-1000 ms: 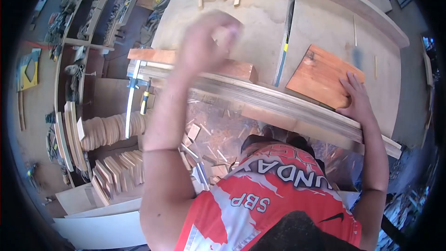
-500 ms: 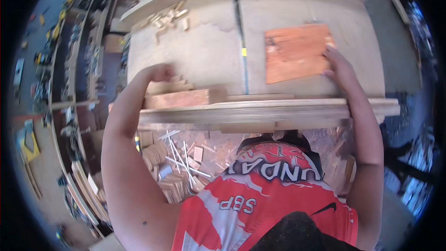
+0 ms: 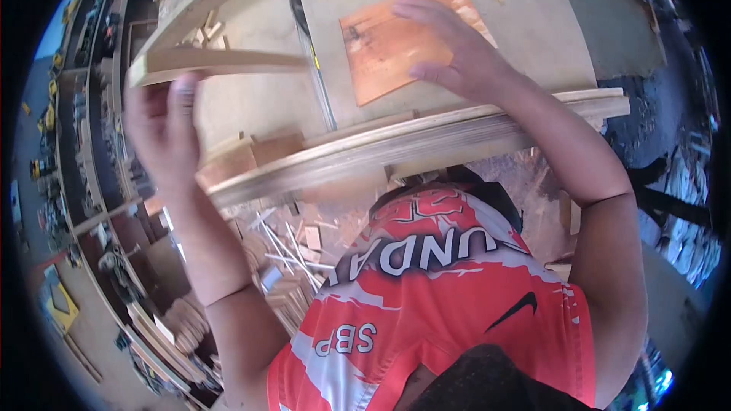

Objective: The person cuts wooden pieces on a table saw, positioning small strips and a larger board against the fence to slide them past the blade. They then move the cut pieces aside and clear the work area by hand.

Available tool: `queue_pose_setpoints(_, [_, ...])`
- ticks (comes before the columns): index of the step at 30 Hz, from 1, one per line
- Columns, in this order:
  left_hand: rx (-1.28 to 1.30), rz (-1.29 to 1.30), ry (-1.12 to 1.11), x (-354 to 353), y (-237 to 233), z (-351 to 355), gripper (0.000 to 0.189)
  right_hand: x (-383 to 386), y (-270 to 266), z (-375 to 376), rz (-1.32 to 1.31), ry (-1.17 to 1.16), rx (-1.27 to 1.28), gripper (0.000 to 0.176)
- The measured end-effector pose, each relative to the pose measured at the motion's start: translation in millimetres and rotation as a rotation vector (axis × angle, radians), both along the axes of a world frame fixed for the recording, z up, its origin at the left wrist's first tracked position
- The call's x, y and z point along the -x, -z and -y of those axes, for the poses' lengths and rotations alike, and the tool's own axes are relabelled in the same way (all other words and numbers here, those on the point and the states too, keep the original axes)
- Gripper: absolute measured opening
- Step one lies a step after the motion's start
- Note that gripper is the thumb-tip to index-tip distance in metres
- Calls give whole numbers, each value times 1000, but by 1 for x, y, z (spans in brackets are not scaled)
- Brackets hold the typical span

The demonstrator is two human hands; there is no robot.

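My left hand, slightly blurred, is raised at the left of the workbench. It grips one end of a pale wooden strip, whose other end points right across the bench. My right hand is spread over a reddish-orange wooden board, thumb and fingers apart; whether it presses on the board or hovers just above cannot be seen. A wooden block lies by the near left edge, below my left hand.
A layered wooden edge runs along the bench front. Beyond the strip are small wood pieces. A dark rod with a yellow mark crosses the benchtop. Shelves with tools stand at left; offcuts lie below the bench.
My left hand has risen and moved left, and now carries a wooden strip. My right hand has shifted from the reddish board's right edge to over its middle. The view has turned.
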State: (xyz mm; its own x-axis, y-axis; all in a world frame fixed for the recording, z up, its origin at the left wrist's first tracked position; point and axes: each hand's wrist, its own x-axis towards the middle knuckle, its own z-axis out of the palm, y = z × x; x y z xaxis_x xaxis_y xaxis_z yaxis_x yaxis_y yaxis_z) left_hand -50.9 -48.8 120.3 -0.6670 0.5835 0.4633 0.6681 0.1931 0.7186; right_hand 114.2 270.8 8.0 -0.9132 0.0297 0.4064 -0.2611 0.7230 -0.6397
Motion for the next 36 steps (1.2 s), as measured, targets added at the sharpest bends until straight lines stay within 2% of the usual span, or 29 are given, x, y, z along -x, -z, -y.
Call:
queue_pose_setpoints(2, [-175,203,57,-55,30,-51,23,-4,-23,7,38,-319,195,55])
queue_pose_setpoints(3, [-267,367,68,-73,57,-70,23,-9,-32,2,46,-348,214,55])
queue_pose_setpoints(4, [-276,540,-30,-91,80,-86,21,-15,-38,-7,385,-337,239,52])
queue_pose_setpoints(5, [-261,635,2,-103,98,-97,24,-21,-37,-19,724,-319,251,50])
queue_pose_setpoints(6, [-256,636,-22,-105,104,-100,24,-28,-20,-38,635,-364,213,47])
queue_pose_setpoints(7, [35,522,64,-106,109,-103,25,-36,1,-64,544,-404,178,44])
queue_pose_setpoints(8, [326,407,152,-109,113,-106,27,-45,19,-98,562,-407,128,41])
queue_pose_setpoints(9, [333,415,135,-108,116,-104,27,-51,32,-125,578,-410,76,39])
queue_pose_setpoints(10, [506,390,76,-106,118,-97,30,-52,35,-140,582,-431,80,39])
queue_pose_setpoints(11, [680,365,18,-106,120,-93,34,-53,33,-153,798,-415,31,37])
queue_pose_setpoints(12, [687,374,4,-108,123,-93,34,-54,33,-160,1011,-392,-22,34])
queue_pose_setpoints(15, [870,411,73,-108,125,-107,33,-46,35,-148,943,-449,-162,30])
queue_pose_setpoints(18, [782,422,116,-115,130,-120,33,-30,23,-120,1062,-460,-197,29])
queue_pose_setpoints(19, [783,427,108,-117,132,-125,33,-32,35,-121,1062,-469,-198,29])
queue_pose_setpoints(21, [778,407,124,-122,135,-132,35,-39,66,-124,567,-572,-176,24])
queue_pose_setpoints(22, [777,413,112,-123,137,-131,35,-38,64,-128,567,-584,-178,24])
queue_pose_setpoints(24, [790,420,47,-124,140,-130,40,-35,55,-134,836,-472,-228,19])
queue_pose_setpoints(27, [843,432,70,-122,145,-129,40,-35,57,-136,975,-579,-140,20])
queue_pose_setpoints(28, [843,431,66,-121,145,-129,40,-34,59,-133,972,-582,-142,20])
queue_pose_setpoints(30, [890,423,92,-119,143,-130,39,-31,65,-119,751,-601,-109,12])
queue_pose_setpoints(34, [930,466,96,-115,140,-133,38,-13,91,-103,785,-679,-167,12])
queue_pose_setpoints(36, [919,586,88,-111,140,-134,38,-10,98,-101,623,-707,-141,14])
